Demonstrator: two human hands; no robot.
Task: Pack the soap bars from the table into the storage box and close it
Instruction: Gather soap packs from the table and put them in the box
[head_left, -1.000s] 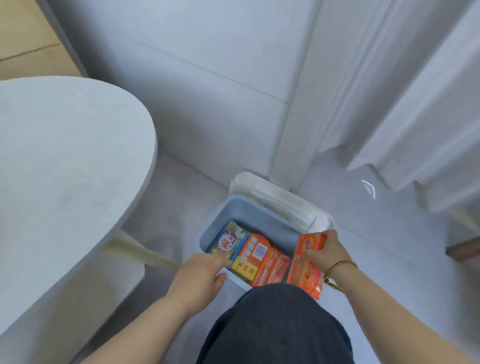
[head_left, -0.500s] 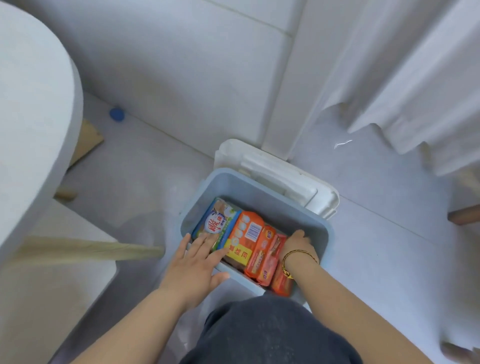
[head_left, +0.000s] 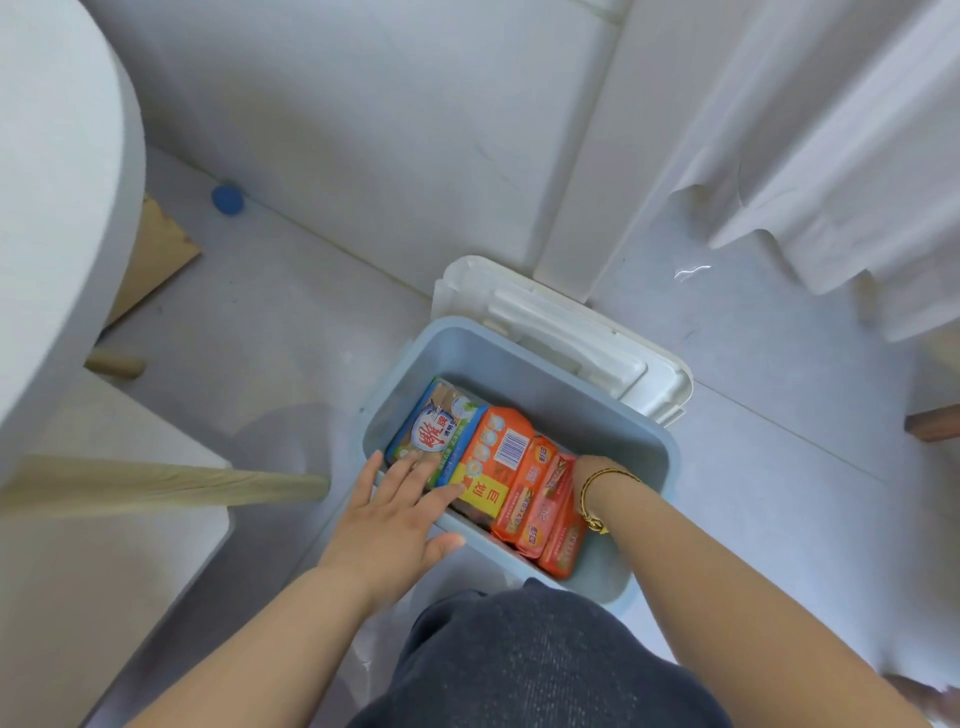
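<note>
Orange soap bars (head_left: 524, 488) fill blue storage box (head_left: 519, 364), hands inside.

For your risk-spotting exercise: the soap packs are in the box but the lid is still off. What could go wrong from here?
1. The orange packs stand on edge near the blue box rim, so the white lid may not seat.
2. The right hand is wedged beside them; pulling out could topple one.
3. The left hand presses the blue-labelled pack and might tip the box.

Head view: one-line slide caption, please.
Two bare hands, left hand and right hand, press wrapped soap bars into the open blue plastic storage box, white lid behind.
</note>
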